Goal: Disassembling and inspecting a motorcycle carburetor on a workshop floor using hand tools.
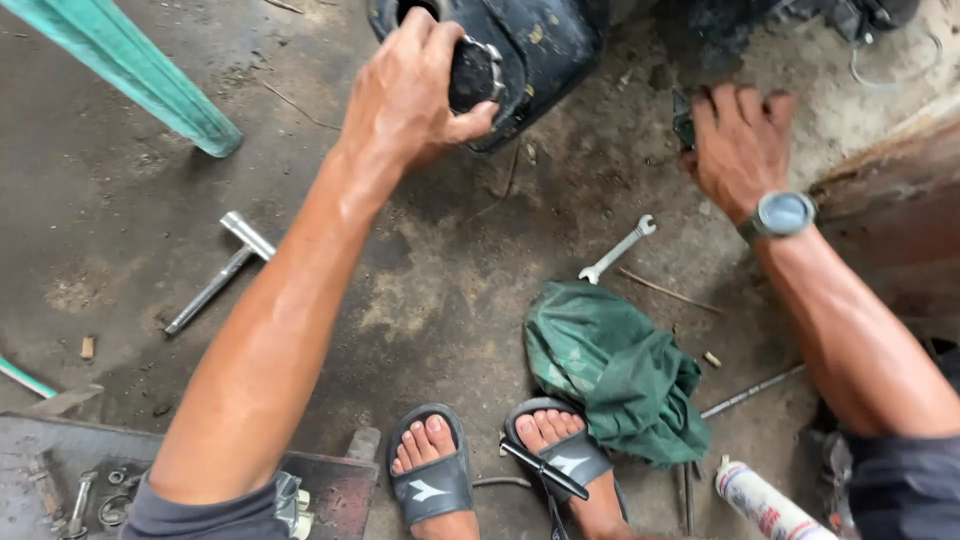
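Far left: slants in a teal painted pole (150, 75), smooth and round. Below it lies a T-handle socket wrench (215, 275), dull steel, flat on the stained concrete floor (120, 200). At the bottom corner sits a rusty metal tray (40, 440) with loose bolts and rings.

Next, the left hand (410, 95): closed around a round black cap (475, 72) with a bright metal rim, thumb hooked under its edge, fingers over the top. Sits on a glossy, scuffed black tank (540, 40) at the top centre of the view. Best to keep the grip square on the rim, wrist in line with the forearm, and let the palm rather than the fingertips take the load, since the surface looks slick.

Centre: a small open-ended spanner (618, 250), then a crumpled green rag (615, 365), soft and folded, touching a black sandal (560, 455) with a thin dark tool across it.

Right: the right hand (740, 145), watch (783, 213) on the wrist, fingers curled down by a small dark object (683, 120); cannot tell whether gripping it or merely resting. Lower right, a white tube (765, 505).
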